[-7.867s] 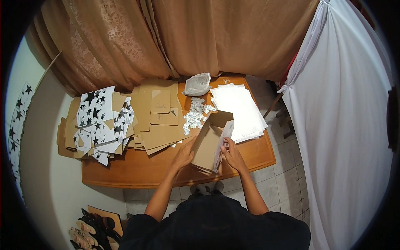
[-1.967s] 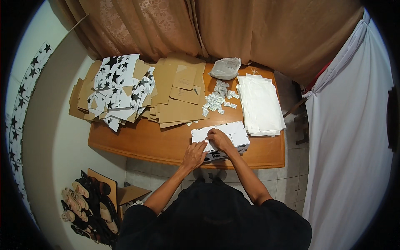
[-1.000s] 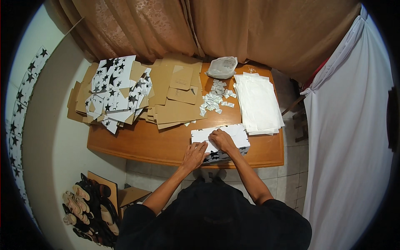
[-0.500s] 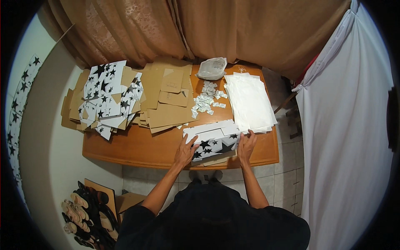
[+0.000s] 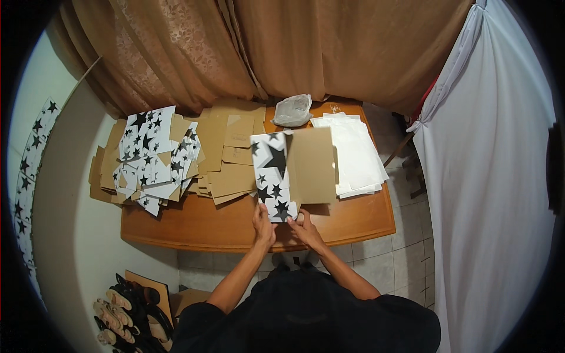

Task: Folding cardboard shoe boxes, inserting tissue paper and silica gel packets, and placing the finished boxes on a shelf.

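A white cardboard box (image 5: 271, 191) printed with black stars is raised over the front part of the wooden table. Its star-printed side faces up, and a plain brown panel (image 5: 316, 167) stands out to the right. My left hand (image 5: 264, 228) grips the box's near left corner. At the near right corner, my right hand (image 5: 306, 229) has its fingers closed on the edge. The box's underside is hidden, as is the part of the table behind it.
Flattened star-printed cardboard (image 5: 144, 150) and brown cardboard (image 5: 232, 179) pile up on the left of the table (image 5: 176, 220). A stack of white sheets (image 5: 356, 156) lies right, and a translucent plastic bag (image 5: 292, 110) at the back. Shoes (image 5: 126, 312) stand at lower left.
The box has been lifted and turned, so it now points away from me with its brown panel swung out. Both hands moved to its near end, and it now covers the small white packets.
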`<action>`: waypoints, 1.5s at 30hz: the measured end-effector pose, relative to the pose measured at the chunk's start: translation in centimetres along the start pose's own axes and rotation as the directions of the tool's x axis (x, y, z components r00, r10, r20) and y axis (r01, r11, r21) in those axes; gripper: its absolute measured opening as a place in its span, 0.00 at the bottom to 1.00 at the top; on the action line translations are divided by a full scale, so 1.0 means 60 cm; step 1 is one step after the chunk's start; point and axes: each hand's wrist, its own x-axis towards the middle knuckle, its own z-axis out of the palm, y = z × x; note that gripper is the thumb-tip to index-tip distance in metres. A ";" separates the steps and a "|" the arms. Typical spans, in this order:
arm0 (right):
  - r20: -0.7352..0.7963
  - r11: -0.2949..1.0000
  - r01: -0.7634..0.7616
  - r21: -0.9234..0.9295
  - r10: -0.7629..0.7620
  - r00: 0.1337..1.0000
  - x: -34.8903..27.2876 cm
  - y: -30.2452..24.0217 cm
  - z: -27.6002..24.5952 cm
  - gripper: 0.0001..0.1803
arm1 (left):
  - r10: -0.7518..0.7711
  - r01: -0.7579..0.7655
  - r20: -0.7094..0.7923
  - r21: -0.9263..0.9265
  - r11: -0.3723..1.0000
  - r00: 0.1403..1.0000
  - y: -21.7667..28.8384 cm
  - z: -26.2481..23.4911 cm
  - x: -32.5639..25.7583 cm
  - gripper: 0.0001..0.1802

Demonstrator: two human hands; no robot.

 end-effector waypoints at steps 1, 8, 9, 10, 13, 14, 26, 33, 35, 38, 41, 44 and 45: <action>-0.147 0.989 0.139 0.056 -0.130 0.981 0.000 -0.012 0.007 0.44 | -0.011 0.014 0.016 -0.169 0.986 1.000 0.006 0.023 -0.016 0.31; -0.337 0.942 0.335 -0.006 -0.318 0.886 -0.003 -0.076 -0.030 0.22 | -0.148 0.196 0.179 -0.293 0.936 0.973 0.023 0.059 -0.044 0.31; -0.343 0.926 0.376 -0.003 -0.355 0.870 0.014 -0.063 -0.044 0.21 | -0.197 0.262 0.252 -0.260 0.929 0.948 0.026 0.055 -0.041 0.31; -0.344 0.909 0.416 0.000 -0.391 0.854 0.020 -0.063 -0.058 0.21 | -0.197 0.262 0.251 -0.260 0.929 0.948 0.031 0.047 -0.037 0.31; -0.360 0.835 0.550 -0.008 -0.516 0.778 0.029 -0.061 -0.109 0.17 | -0.244 0.244 0.018 -0.029 0.969 0.970 0.047 -0.001 -0.010 0.33; -0.339 0.853 0.520 -0.048 -0.504 0.795 0.038 -0.048 -0.130 0.17 | -0.031 0.034 -0.037 0.065 0.997 0.999 0.047 -0.021 0.013 0.35; -0.142 0.911 0.385 -0.145 -0.404 0.904 0.017 -0.003 -0.205 0.16 | 0.359 -0.463 0.301 0.439 0.770 0.884 0.114 -0.062 0.063 0.44; -0.278 0.897 0.424 -0.127 -0.443 0.852 -0.009 -0.061 -0.206 0.32 | 0.412 -0.450 0.202 0.561 0.695 0.888 0.133 -0.062 0.033 0.42; -0.323 0.928 0.362 -0.086 -0.370 0.871 -0.008 -0.076 -0.213 0.38 | 0.371 -0.372 0.115 0.539 0.755 0.921 0.154 -0.057 0.020 0.40; -0.298 0.858 0.476 0.193 -0.411 0.862 0.019 -0.048 -0.247 0.37 | 0.343 -0.383 0.177 0.530 0.757 0.923 0.201 -0.034 -0.001 0.40; -0.061 0.845 0.460 0.273 -0.462 0.885 0.002 -0.085 -0.270 0.39 | 0.360 -0.434 0.243 0.547 0.716 0.901 0.213 -0.057 0.004 0.45; 0.097 0.838 0.489 0.241 -0.522 0.848 -0.010 -0.105 -0.268 0.47 | 0.351 -0.468 0.310 0.599 0.650 0.884 0.192 -0.085 0.022 0.46; 0.084 0.837 0.497 0.228 -0.525 0.847 -0.009 -0.104 -0.266 0.47 | 0.353 -0.450 0.284 0.633 0.629 0.892 0.192 -0.079 0.019 0.46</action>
